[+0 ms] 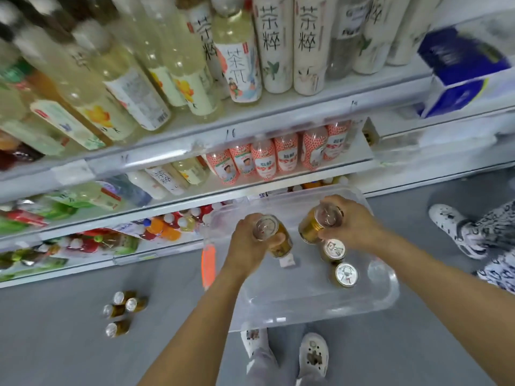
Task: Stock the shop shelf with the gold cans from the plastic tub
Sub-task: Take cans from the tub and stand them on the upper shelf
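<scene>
Both hands were already loaded when we looked down. Our left hand (248, 240) was wrapped around one gold can (271, 236), and our right hand (348, 221) was gripping another gold can (320, 222). Both were held just above the clear plastic tub (384, 299).

Neither can was upright. The left one had its silver lid tipped toward us, with its long axis slanting down and away into the tub. The right one leaned more, lid up and to the right, base down toward the left.

Two more cans (340, 261) stood upright in the tub along its right side, lids facing up, one close behind the other. A few loose cans (122, 310) sat on the grey floor (69, 344) off to the left, well apart from the tub.

So we'd say this was the pick-up step, with the lift out of the tub not finished. Next move, our guess: swing both cans up and forward to the shelf (167, 199) beyond the tub's far edge, and turn them vertical so they land on their bases. We couldn't tell which row had a gap for them, it was all bottles and blur back there.
</scene>
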Available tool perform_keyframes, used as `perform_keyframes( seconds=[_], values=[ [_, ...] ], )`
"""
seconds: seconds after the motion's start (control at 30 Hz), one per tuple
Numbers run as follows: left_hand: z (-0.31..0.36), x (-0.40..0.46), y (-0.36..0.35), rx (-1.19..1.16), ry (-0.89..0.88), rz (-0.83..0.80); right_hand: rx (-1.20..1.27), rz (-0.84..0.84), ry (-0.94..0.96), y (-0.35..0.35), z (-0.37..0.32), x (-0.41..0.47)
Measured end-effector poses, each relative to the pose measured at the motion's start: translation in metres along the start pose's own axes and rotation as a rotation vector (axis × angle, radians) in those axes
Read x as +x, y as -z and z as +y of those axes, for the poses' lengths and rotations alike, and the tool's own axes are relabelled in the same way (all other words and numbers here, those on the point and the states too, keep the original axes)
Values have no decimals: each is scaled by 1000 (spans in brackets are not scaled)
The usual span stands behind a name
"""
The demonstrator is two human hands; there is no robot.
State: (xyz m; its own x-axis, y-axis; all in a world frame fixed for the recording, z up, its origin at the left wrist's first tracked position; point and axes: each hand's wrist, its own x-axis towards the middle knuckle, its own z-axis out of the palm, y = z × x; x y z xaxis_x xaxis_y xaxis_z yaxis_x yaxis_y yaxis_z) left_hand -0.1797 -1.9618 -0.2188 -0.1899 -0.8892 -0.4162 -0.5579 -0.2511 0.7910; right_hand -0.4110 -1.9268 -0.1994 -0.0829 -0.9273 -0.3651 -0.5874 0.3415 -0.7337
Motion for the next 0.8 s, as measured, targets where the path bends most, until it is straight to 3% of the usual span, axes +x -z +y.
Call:
perform_keyframes(
  seconds=[0.27, 0.53, 0.6, 0.8],
  values=[
    [97, -75, 83, -96, -208, 143, 13, 26, 185, 78, -122, -40],
    [171, -88, 153, -72, -339, 266, -100, 71, 301, 130, -227, -58],
    [204, -94, 206, -90, -399, 324, -119, 121, 415, 145, -288, -54],
    [235, -89, 254, -77, -463, 416, -83, 173, 502, 165, -352, -51]
  ],
)
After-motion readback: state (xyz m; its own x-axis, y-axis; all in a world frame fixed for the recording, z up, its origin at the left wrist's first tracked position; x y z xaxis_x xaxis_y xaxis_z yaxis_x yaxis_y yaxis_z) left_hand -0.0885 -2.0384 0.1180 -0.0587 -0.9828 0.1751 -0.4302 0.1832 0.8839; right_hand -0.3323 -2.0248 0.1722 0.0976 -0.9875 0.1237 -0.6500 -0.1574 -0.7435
